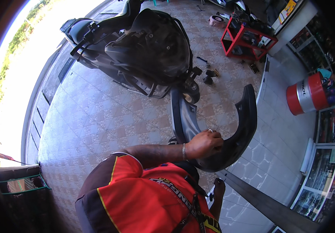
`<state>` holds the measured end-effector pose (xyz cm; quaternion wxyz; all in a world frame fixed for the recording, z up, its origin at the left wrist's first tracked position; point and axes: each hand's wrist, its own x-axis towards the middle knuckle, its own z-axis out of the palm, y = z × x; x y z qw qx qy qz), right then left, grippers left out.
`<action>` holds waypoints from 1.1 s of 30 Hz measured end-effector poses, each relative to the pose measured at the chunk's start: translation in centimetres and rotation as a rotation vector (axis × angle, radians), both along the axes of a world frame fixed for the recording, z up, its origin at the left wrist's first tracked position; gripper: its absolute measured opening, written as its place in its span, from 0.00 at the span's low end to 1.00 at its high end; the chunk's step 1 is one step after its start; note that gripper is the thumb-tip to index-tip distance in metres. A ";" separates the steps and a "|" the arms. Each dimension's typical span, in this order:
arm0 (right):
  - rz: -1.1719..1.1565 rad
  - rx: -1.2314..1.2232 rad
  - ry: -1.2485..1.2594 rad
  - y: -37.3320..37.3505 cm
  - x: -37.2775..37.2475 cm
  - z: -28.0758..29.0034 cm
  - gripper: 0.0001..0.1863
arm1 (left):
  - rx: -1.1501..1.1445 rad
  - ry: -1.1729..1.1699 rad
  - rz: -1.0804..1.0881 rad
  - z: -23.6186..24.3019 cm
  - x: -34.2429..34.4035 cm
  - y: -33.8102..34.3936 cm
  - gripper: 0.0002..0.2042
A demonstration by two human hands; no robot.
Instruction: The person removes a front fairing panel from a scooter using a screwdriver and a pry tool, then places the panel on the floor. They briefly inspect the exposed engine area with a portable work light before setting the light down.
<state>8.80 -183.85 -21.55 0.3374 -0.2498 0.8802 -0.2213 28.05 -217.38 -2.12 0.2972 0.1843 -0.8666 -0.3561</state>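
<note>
At far left, beside the bright roadside, we see a dark box [10, 202] with a carton in it. Next comes the dark scooter [148, 54] on the patterned tiles, its front wheel [192, 94] turned toward us. Just this side of the wheel is the curved dark panel [248, 116], a U-shaped piece near our body; whether its left arm touches the wheel, we cannot tell.

Our left hand [205, 145] lies across the panel's lower bend, fingers curled closed over the inner edge. Lower and to the right is our right hand [218, 189], partly hidden in shadow beside something pale (too small to name); we cannot tell whether it grips.

Farther right we have loose parts [211, 76] on the tiles, a red cart [249, 40], a red drum [307, 94] and glass cabinets [319, 171].

We judge the step in hand to be steadying and handling the panel, off the scooter. The next move seems to call for a firm left hold, with the panel's long arms kept from knocking the wheel.
</note>
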 end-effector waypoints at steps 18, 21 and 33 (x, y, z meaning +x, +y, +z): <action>0.104 0.404 -0.149 11.6 3.4 -9.0 0.12 | 0.111 0.005 0.102 -2.4 4.0 -7.4 0.08; -0.150 0.267 -0.210 8.1 4.5 -5.5 0.17 | 0.122 0.017 0.084 -2.8 3.5 -7.6 0.10; -0.177 0.101 -0.061 7.4 4.7 -6.6 0.20 | 0.081 -0.030 -0.003 -0.5 1.2 -0.8 0.12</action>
